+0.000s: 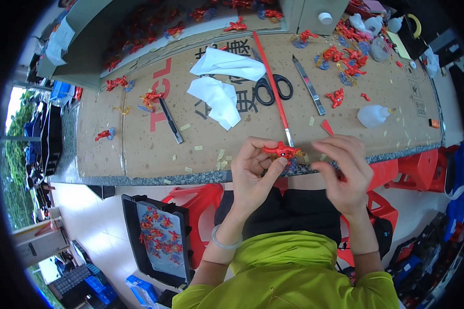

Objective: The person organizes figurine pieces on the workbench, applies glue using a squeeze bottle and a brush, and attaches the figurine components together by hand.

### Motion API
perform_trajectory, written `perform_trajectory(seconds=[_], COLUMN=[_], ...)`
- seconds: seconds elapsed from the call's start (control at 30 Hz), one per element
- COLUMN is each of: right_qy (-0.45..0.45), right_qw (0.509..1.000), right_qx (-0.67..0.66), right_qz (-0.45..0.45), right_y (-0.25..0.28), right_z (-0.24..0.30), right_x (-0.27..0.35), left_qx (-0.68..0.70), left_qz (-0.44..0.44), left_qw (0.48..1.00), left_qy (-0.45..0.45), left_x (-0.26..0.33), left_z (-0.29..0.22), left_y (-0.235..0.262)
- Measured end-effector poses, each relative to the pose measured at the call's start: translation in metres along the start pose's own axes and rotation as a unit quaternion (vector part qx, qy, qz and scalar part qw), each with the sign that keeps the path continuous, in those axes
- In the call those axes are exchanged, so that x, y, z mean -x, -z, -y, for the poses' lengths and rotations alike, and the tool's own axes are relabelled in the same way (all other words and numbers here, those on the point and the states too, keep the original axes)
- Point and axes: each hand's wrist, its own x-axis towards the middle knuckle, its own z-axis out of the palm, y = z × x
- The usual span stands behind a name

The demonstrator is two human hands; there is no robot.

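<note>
The grip of the left hand (252, 172) is closed on a small red figure (283, 150), pinched between thumb and fingers at the front edge of the worktop (139, 180). The right hand (348, 172), thumb and fingers parted, stands just beside the figure's yellowish end and appears to hold nothing. As one hand alone seems to bear the figure, a slackened pinch could drop it past the front edge; too hard a squeeze could bend its slender parts. Just behind, the brush (271, 80) points its bristles at that edge and crosses the scissors (264, 92); a careless knuckle could roll it. Farther back, the cutter (171, 121), left of centre, and the slim metal tool (309, 85), right of centre, could nick a hand reaching blindly. Toward the right edge, the white bottle (374, 116) could leak if knocked; whether it is capped cannot be told. Loose figures (354, 64) near the back right corner could tangle if gathered hastily.
</note>
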Motion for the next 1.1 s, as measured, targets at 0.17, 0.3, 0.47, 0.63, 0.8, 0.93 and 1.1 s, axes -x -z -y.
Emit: perform_trajectory(seconds=[0.17,0.3,0.47,0.63,0.8,0.93,1.1], right_qy=[0.004,-0.013,-0.006,0.025,0.046,0.05,0.006], right_qw=[0.996,0.986,0.969,0.965,0.97,0.968,0.958], right_qx=[-0.082,-0.154,-0.236,-0.25,-0.231,-0.236,-0.268], right_qz=[0.045,0.067,0.072,0.069,0.064,0.066,0.104], right_y=[-0.017,-0.017,-0.025,-0.027,-0.028,-0.027,-0.028], right_z=[-0.016,-0.018,-0.029,-0.029,-0.025,-0.022,-0.021], right_x=[-0.003,-0.007,-0.006,-0.01,-0.015,-0.019,-0.024], left_qx=[-0.015,-0.025,-0.036,-0.036,-0.037,-0.012,-0.006], left_qz=[0.014,0.018,0.019,0.048,0.034,0.032,0.036], left_qw=[1.0,0.998,0.997,0.992,0.994,0.996,0.998], left_qy=[0.003,-0.045,-0.066,-0.108,-0.094,-0.08,-0.055], left_x=[0.003,0.006,0.007,0.003,0.004,0.003,0.004], left_z=[0.004,0.009,0.01,0.01,0.01,0.007,0.004], left_y=[0.001,0.002,0.006,0.011,0.014,0.013,0.019])
